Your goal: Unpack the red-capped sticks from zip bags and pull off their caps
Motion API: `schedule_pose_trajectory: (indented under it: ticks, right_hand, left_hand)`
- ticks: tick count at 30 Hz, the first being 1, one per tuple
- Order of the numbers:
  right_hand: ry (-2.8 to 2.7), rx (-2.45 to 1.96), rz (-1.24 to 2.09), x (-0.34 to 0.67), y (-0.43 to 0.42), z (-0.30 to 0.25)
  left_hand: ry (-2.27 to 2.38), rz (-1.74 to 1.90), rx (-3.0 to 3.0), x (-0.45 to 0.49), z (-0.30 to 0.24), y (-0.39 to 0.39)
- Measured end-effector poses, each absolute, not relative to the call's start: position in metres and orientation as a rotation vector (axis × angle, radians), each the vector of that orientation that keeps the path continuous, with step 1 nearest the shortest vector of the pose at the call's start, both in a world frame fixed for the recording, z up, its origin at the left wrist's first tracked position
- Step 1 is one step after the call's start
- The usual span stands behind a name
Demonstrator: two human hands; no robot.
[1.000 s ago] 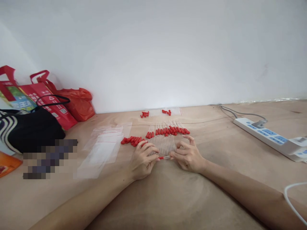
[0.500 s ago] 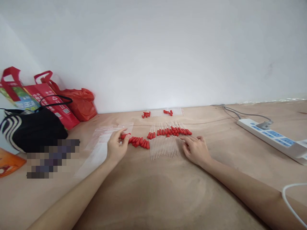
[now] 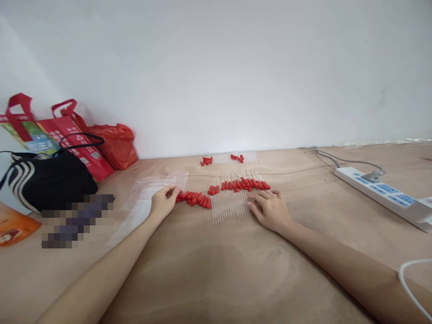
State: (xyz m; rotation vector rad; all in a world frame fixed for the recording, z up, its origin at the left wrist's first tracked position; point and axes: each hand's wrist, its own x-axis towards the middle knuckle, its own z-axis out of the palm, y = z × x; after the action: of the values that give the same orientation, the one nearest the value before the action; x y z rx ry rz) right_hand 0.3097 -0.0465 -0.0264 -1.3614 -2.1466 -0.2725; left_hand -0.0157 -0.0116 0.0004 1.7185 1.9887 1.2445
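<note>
- L hand (image 3: 165, 200): pinch nearly closed at L end of red rubber bulbs (image 3: 194, 198); can't tell if one's held.
- R hand (image 3: 270, 209): half-curled by clear tubes (image 3: 230, 207), hold unclear.
- Tubes side by side btwn hands, bulbs just L, prob. for quick reach.

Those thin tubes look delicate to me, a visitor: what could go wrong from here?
The right hand sits at the edge of the clear tubes; a nudge could disorder them. The loose red bulbs by the left hand might scatter. The red-ended tubes lie just behind the clear ones, so a careless reach could mix the rows.
</note>
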Motion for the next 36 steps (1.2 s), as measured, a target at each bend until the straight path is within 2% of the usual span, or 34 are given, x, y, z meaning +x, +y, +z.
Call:
schedule_pose_trajectory:
  ticks: [16,21,25,29,33,36]
  right_hand:
    - [-2.179,-1.277,-0.214,0.309,-0.049,-0.023]
    - [-2.148,-1.272,-0.212,0.31,-0.047,-0.025]
    - [-2.124,-1.273,-0.226,0.312,-0.046,-0.026]
    - [-2.097,-1.289,-0.225,0.313,-0.046,-0.025]
    - [-2.069,-1.282,-0.22,0.313,-0.047,-0.023]
    - [-2.032,-1.289,-0.218,0.313,-0.047,-0.022]
  left_hand:
    - [2.108,1.254,1.797,-0.02,0.005,-0.015]
    - [2.067,1.3,2.071,-0.005,0.015,-0.018]
    - [1.994,0.908,2.414,0.031,0.031,-0.016]
    - [2.154,0.407,2.189,0.063,0.04,0.002]
    - [2.13,0.292,2.0,0.074,0.037,0.028]
    - [2.07,0.352,1.946,0.075,0.031,0.041]
